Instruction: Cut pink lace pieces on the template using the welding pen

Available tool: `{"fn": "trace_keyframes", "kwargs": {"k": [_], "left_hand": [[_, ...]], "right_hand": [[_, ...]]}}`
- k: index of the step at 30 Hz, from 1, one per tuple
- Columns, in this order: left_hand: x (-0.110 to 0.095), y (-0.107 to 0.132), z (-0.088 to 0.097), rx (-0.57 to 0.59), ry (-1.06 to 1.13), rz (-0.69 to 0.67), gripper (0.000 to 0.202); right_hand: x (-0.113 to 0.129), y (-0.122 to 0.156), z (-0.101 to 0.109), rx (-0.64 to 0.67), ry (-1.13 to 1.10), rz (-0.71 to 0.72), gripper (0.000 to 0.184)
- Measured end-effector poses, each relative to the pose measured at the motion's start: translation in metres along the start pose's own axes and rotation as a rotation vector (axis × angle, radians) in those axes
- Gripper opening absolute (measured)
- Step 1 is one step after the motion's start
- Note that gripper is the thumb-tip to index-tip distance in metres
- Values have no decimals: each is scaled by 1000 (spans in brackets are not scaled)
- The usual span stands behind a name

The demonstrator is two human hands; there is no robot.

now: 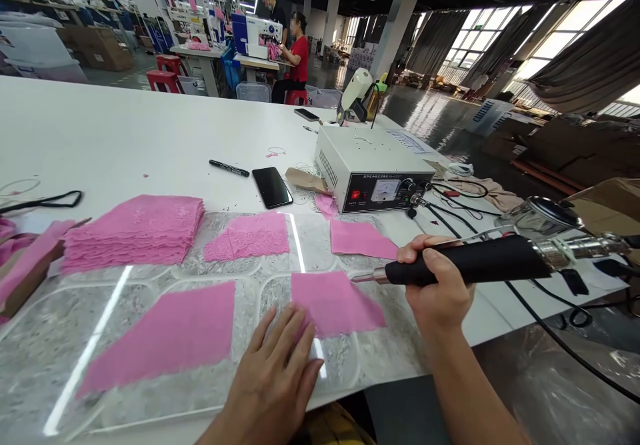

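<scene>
My left hand (275,371) lies flat with fingers spread, its fingertips on the near edge of a pink fabric piece (333,301) on a clear glass plate (150,405). My right hand (437,285) is wrapped round the black handle of a corded cutting tool (480,263), whose metal tip points left just above that piece's right corner. Other pink pieces lie on the plate: a large one (165,338) at the left, one (250,237) further back, another (360,238) near the tool. A stack of pink fabric (135,228) sits at the back left.
A white control box (373,171) with a dial stands behind the plate, cables trailing right. A black phone (271,187) and a pen (229,168) lie on the white table (125,138). Two people sit at a sewing machine (257,35) far behind. Cardboard boxes stand at the right.
</scene>
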State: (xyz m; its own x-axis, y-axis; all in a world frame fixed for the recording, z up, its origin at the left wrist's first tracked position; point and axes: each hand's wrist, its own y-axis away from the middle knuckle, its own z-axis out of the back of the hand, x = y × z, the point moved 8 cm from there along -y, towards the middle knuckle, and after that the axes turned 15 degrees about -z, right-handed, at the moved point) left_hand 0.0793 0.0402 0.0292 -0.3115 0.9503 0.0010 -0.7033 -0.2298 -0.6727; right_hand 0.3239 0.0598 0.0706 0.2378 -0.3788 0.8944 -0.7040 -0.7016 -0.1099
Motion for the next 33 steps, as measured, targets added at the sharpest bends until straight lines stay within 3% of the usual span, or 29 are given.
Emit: {"fn": "trace_keyframes", "kwargs": {"k": [15, 25, 33], "left_hand": [[2, 2, -2, 10, 23, 22, 25], [2, 2, -2, 22, 35, 13, 25], [3, 1, -2, 19, 44, 14, 25]], "right_hand": [[-5, -2, 2, 32, 25, 5, 8], [5, 4, 28, -24, 27, -15, 8], [5, 5, 28, -4, 43, -3, 9]]}}
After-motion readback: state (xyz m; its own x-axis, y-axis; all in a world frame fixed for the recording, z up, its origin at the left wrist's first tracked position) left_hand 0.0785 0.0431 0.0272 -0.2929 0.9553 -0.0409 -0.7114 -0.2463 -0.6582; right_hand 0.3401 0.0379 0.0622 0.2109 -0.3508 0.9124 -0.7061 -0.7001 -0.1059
